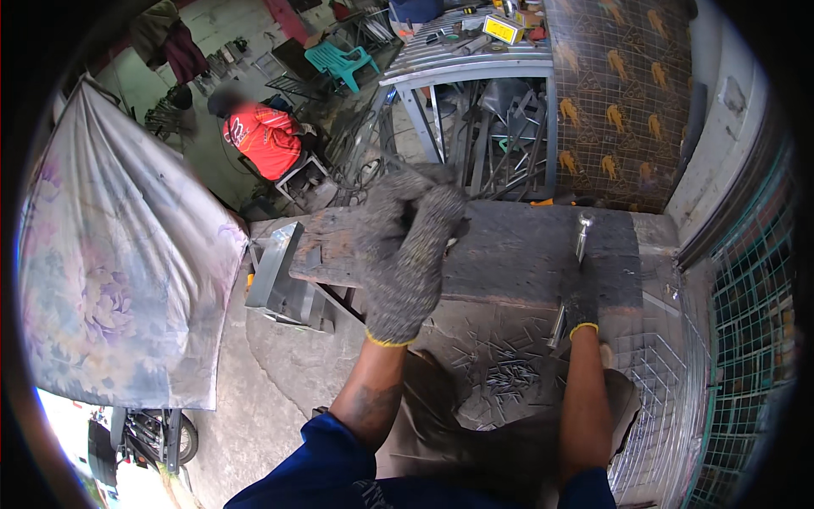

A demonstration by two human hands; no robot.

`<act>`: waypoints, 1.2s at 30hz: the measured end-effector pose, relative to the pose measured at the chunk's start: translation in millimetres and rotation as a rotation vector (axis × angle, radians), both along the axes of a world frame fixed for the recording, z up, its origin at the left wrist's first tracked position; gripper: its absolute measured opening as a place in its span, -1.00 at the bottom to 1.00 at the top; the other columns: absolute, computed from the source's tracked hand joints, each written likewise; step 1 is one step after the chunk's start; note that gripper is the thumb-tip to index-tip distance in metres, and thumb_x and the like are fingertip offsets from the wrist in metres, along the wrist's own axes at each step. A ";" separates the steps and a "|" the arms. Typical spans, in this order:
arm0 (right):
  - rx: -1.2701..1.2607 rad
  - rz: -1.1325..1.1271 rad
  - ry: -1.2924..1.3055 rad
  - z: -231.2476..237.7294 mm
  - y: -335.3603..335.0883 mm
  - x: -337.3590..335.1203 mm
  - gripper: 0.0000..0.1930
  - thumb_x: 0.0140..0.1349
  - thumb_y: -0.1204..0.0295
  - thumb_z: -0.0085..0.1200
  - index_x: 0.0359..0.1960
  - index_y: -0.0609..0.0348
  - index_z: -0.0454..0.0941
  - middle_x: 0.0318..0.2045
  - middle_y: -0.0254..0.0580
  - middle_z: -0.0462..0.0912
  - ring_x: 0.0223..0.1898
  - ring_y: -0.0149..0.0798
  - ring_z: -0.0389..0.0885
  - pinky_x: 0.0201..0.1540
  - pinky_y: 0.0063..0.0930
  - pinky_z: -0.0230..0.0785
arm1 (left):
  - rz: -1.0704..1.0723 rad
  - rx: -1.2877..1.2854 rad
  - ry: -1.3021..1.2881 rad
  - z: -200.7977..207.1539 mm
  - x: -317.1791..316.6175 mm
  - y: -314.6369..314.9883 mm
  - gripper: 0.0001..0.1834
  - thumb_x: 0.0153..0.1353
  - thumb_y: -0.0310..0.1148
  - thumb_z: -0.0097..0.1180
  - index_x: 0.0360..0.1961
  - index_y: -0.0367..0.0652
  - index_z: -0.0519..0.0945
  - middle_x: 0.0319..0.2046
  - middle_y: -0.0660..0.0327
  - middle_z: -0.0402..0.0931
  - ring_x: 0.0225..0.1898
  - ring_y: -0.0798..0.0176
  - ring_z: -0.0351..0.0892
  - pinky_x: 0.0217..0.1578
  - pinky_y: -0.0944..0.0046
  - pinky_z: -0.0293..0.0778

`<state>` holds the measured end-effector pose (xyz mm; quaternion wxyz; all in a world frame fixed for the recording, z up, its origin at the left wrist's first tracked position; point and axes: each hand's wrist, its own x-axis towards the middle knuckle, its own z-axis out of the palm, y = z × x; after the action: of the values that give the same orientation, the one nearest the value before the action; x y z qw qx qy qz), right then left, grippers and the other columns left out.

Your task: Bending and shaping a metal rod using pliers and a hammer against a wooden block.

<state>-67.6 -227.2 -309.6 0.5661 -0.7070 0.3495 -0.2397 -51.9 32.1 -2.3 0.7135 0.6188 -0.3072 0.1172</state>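
My left hand [407, 254], in a grey knitted glove with a yellow cuff, is raised over the wooden bench [517, 263]. Its fingers curl toward the thumb with a dark gap between them; whatever they may pinch is hidden. Wrapped in a darker glove, my right hand [580, 297] closes round the metal shaft of a hammer [581, 242]. The hammer's shiny head points away from me above the bench's right part, and the butt of its handle sticks out below my fist. On the ground between my legs lies a pile of short metal rods [511, 375].
A sheet-metal channel [275, 267] stands off the bench's left end. Wire grids [653, 399] lie at right, beside a green mesh panel [750, 314]. Farther off are a cluttered metal table [475, 64], a seated person in red [267, 140], a green chair [342, 61] and a hanging cloth [127, 254].
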 end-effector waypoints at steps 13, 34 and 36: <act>-0.268 -0.078 0.010 14.8 24.6 -14.3 -0.66 0.37 0.22 -0.03 -0.11 0.31 0.50 -0.35 0.25 0.58 -0.29 0.24 0.57 -0.23 -0.06 0.39 | 0.194 -0.064 -0.077 -83.0 72.5 -76.7 -0.58 0.32 -0.44 0.16 0.18 -0.22 0.43 -0.30 0.29 0.53 -0.32 0.42 0.48 -0.21 0.35 0.46; -0.318 -0.060 0.075 66.6 33.2 -21.7 -0.51 0.33 0.07 -0.02 -0.10 0.36 0.49 -0.22 0.37 0.57 -0.15 0.38 0.51 -0.06 0.05 0.34 | -0.076 0.597 0.023 -265.1 82.6 -122.8 -0.63 0.43 -0.18 -0.01 0.03 -0.25 0.57 -0.18 0.07 0.62 -0.11 0.19 0.57 0.01 0.21 0.43; -0.226 0.027 0.133 76.5 27.0 -27.5 -0.48 0.36 0.06 -0.09 0.03 0.35 0.44 -0.09 0.41 0.52 -0.03 0.39 0.47 0.02 0.07 0.32 | -0.129 0.603 0.073 -258.5 76.9 -123.1 -0.64 0.42 -0.17 -0.01 0.00 -0.24 0.59 -0.20 0.04 0.62 -0.10 0.17 0.56 0.01 0.18 0.44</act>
<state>-95.1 -200.2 -233.2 0.4614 -0.7853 0.3475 -0.2227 25.0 -91.0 -260.9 0.5142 0.7856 -0.3408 -0.0474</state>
